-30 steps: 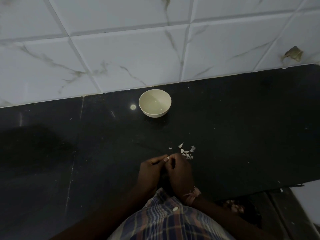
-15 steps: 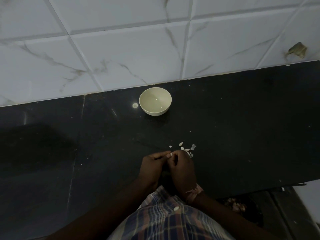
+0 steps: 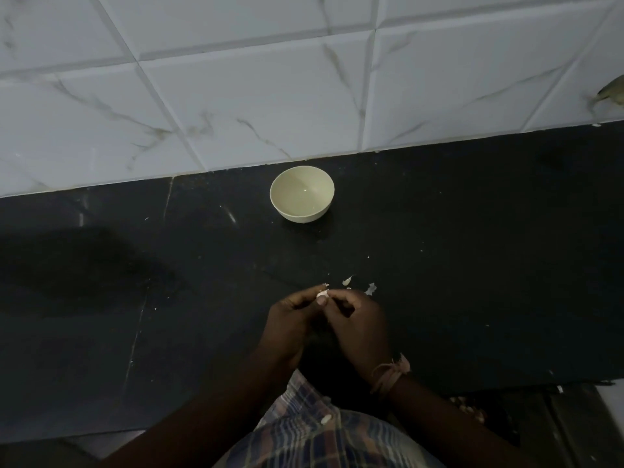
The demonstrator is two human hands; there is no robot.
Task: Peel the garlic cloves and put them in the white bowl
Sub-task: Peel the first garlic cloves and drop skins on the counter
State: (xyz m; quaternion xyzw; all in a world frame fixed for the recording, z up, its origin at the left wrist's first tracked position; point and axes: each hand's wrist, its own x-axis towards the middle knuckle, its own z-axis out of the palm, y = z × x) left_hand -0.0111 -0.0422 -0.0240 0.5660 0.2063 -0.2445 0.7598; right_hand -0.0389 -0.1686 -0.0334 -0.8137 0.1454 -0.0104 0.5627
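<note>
Countertop (image 3: pixel 439 265): clove (image 3: pixel 322 294) (pinched) between hands (image 3: pixel 358 324)

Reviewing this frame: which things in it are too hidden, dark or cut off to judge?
- Small pale garlic clove, head view: fingertips of the left hand and right hand cover most of it, so how much is peeled is unclear.
- Round white bowl: dim light; no cloves visible, tiny bits unresolvable.
- Brownish object on the white marbled wall tiles: cut by the right edge, unidentifiable.
- Pale bits below the black stone counter edge: too dark.
</note>
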